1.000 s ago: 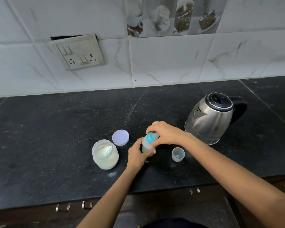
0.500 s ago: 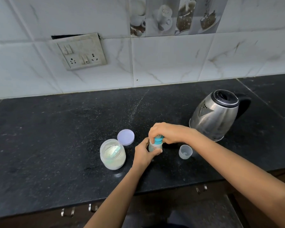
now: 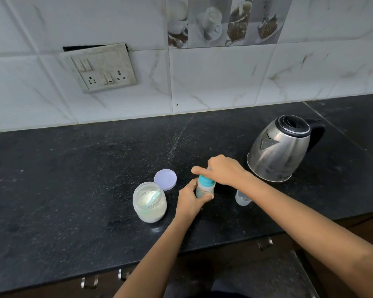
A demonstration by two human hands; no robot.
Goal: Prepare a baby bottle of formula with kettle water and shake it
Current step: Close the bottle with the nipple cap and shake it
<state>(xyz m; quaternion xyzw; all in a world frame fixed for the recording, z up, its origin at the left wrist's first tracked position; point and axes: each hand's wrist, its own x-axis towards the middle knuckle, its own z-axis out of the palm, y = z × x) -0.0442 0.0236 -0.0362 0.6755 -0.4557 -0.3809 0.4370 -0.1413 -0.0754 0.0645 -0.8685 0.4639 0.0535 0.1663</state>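
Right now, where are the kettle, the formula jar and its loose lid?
kettle (image 3: 278, 153), head view, on its steel side.
formula jar (image 3: 149, 203), head view, on its clear wall.
lid (image 3: 165, 176), head view, on its flat top.

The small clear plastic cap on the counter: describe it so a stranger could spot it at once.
Start at the steel electric kettle on the right of the black stone counter. Nearer the counter's front edge, under the right forearm, stands a small clear plastic cap. Unlike the lilac round lid and the powder-filled jar, it is see-through and thimble-shaped.
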